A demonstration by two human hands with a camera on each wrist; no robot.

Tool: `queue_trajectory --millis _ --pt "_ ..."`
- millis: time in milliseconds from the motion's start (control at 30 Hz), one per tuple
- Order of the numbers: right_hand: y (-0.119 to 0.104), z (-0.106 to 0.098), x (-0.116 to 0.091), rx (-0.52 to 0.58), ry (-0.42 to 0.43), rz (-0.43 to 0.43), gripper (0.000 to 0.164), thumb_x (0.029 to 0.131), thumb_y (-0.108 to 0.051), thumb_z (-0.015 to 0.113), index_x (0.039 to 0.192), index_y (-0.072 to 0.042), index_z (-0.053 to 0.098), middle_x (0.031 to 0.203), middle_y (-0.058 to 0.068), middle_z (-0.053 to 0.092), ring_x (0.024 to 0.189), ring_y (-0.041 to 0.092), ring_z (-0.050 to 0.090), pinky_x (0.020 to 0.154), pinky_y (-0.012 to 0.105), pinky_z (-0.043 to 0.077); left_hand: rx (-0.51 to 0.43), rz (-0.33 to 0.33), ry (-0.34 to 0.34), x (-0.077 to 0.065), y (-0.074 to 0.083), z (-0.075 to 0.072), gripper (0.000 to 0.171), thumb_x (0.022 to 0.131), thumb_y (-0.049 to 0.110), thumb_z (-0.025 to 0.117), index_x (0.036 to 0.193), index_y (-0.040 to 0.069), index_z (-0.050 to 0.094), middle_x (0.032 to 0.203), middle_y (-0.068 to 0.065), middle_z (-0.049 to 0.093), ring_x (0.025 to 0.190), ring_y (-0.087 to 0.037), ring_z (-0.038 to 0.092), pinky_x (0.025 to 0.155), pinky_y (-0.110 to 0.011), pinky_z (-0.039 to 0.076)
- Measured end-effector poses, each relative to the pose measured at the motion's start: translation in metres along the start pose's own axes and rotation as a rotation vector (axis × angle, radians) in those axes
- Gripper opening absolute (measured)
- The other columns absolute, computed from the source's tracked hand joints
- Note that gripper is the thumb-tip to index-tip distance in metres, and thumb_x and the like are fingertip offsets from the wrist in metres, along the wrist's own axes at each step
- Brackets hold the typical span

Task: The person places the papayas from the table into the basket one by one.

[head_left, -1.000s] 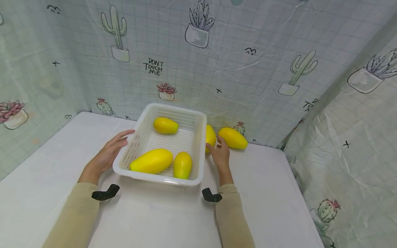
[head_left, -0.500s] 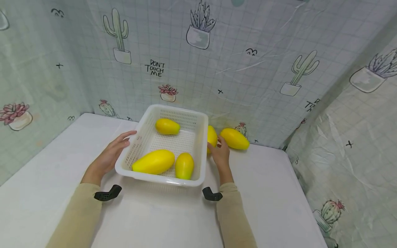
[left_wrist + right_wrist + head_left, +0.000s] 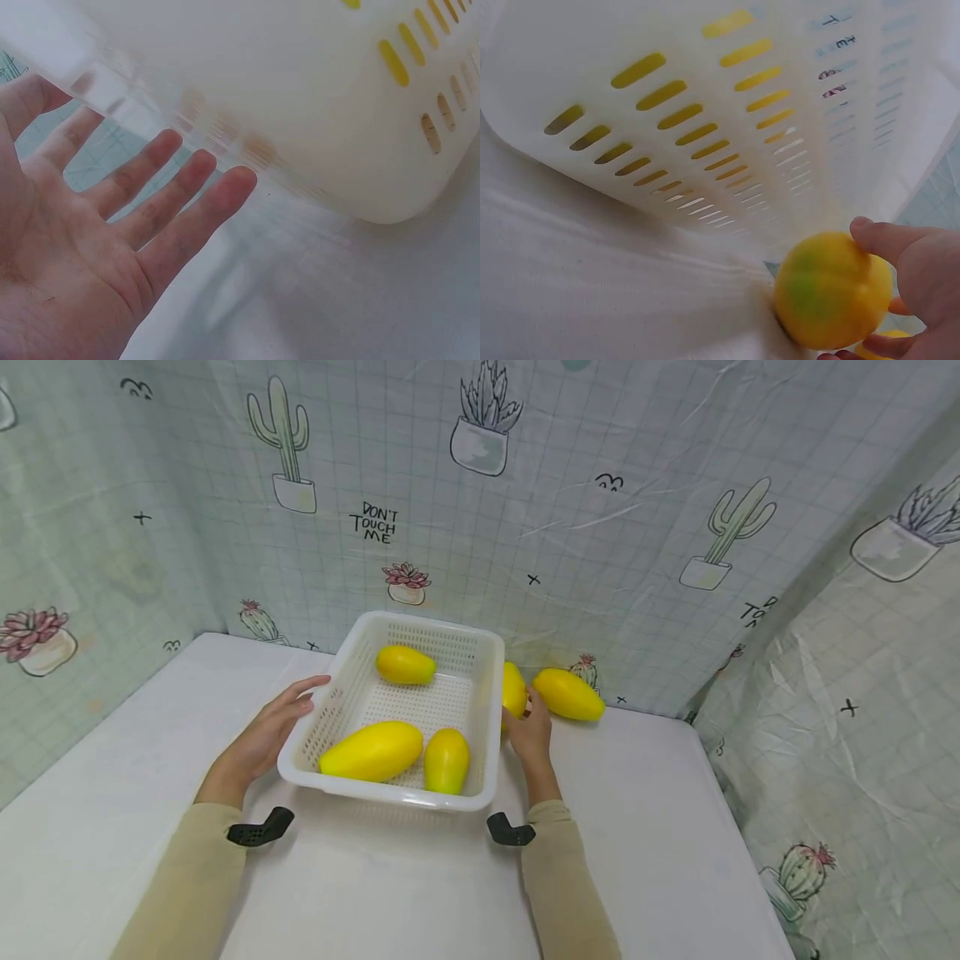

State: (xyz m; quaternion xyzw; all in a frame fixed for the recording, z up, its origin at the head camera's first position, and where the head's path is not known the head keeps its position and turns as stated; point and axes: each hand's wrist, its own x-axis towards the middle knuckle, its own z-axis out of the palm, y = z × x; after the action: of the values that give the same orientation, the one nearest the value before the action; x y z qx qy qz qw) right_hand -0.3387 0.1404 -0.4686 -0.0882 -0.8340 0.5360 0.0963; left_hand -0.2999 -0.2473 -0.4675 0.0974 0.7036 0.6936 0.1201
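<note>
A white plastic basket (image 3: 491, 693) with slotted walls holds three yellow papayas: a large one (image 3: 371, 752) and a small one (image 3: 447, 762) at the near side, another (image 3: 405, 665) towards the back. My left hand (image 3: 258, 739) rests its fingers against the basket's left side; in the left wrist view, they look nearly straight along the lower edge. Beside the right wall, my right hand (image 3: 531, 735) grips a papaya (image 3: 514, 689), partly hidden by the basket rim. The right wrist view has my thumb over this papaya (image 3: 829, 289) and fingers beneath it.
One more papaya (image 3: 568, 694) lies right of my right hand, by the back wall. A cactus-print sheet (image 3: 525, 527) hangs behind and at both sides of the white table (image 3: 637, 827). Black wrist mounts (image 3: 261, 828) sit on both sleeves.
My right hand has closed in slightly on the papaya beside the basket. The whole view shifted a little; the left hand and the basket stay as they were.
</note>
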Motion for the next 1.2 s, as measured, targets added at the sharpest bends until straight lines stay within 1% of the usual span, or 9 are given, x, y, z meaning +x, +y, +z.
queue_trajectory --millis 200,400,567,700,800,967,1067,1200 --pt "0.0013 0.0008 0.0004 0.006 0.008 -0.009 0.072 0.08 -0.033 0.068 0.141 -0.017 0.033 0.14 0.007 0.036 0.115 0.029 0.044 0.096 0.043 0.043 0.014 0.006 0.004 0.0004 0.001 0.0017 0.047 0.097 0.038 0.037 0.142 0.035 0.025 0.15 -0.002 0.023 0.118 -0.008 0.047 0.088 -0.025 0.048" --pt "0.003 0.002 0.001 0.003 0.014 -0.02 0.072 0.079 -0.037 0.068 0.14 -0.019 0.034 0.137 0.005 0.039 0.115 0.027 0.044 0.099 0.041 0.04 0.021 -0.005 0.017 0.0001 0.0017 0.0031 0.047 0.096 0.039 0.038 0.142 0.036 0.026 0.15 0.001 0.024 0.119 -0.009 0.046 0.089 -0.025 0.048" --pt "0.0041 0.0027 0.0013 0.0 0.0 -0.015 0.074 0.079 -0.037 0.067 0.141 -0.019 0.032 0.142 0.004 0.036 0.121 0.025 0.041 0.101 0.043 0.038 0.024 -0.001 0.017 0.0002 0.002 0.0038 0.047 0.096 0.038 0.037 0.142 0.036 0.025 0.15 0.001 0.024 0.119 -0.008 0.046 0.089 -0.025 0.048" --pt "0.0029 0.0029 0.0008 -0.009 0.0 -0.015 0.076 0.078 -0.038 0.068 0.142 -0.019 0.031 0.142 0.004 0.036 0.126 0.024 0.038 0.103 0.044 0.036 0.024 0.005 0.01 0.0002 0.0018 0.0037 0.047 0.097 0.038 0.037 0.142 0.036 0.025 0.15 0.0 0.023 0.119 -0.008 0.046 0.089 -0.025 0.048" --pt "0.0023 0.0036 0.0008 -0.02 0.0 -0.009 0.076 0.078 -0.039 0.067 0.142 -0.019 0.031 0.143 0.004 0.035 0.131 0.025 0.034 0.107 0.045 0.031 0.02 0.002 0.01 0.0002 0.002 0.0033 0.047 0.097 0.037 0.036 0.142 0.035 0.025 0.15 -0.001 0.023 0.119 -0.009 0.045 0.089 -0.025 0.048" --pt "0.0036 0.0055 0.0013 -0.05 -0.027 -0.009 0.073 0.081 -0.038 0.063 0.143 -0.021 0.027 0.149 0.003 0.026 0.139 0.025 0.022 0.112 0.048 0.018 0.015 -0.009 0.017 -0.0007 0.0025 0.0035 0.047 0.097 0.037 0.036 0.142 0.035 0.024 0.15 -0.001 0.023 0.119 -0.008 0.046 0.088 -0.025 0.048" --pt "0.005 0.007 0.002 -0.056 -0.038 -0.029 0.075 0.082 -0.04 0.062 0.144 -0.02 0.025 0.151 0.003 0.024 0.139 0.025 0.02 0.113 0.049 0.016 0.012 -0.01 0.017 -0.0012 0.0029 0.004 0.046 0.097 0.037 0.035 0.142 0.035 0.024 0.15 -0.001 0.023 0.118 -0.008 0.046 0.088 -0.026 0.049" --pt "0.0059 0.0088 0.0028 -0.073 -0.026 -0.06 0.078 0.08 -0.044 0.063 0.144 -0.019 0.025 0.15 0.004 0.025 0.138 0.026 0.022 0.112 0.05 0.018 0.003 -0.01 0.017 -0.0012 0.0029 0.0039 0.046 0.097 0.037 0.036 0.142 0.036 0.025 0.15 -0.001 0.023 0.117 -0.008 0.048 0.088 -0.027 0.049"
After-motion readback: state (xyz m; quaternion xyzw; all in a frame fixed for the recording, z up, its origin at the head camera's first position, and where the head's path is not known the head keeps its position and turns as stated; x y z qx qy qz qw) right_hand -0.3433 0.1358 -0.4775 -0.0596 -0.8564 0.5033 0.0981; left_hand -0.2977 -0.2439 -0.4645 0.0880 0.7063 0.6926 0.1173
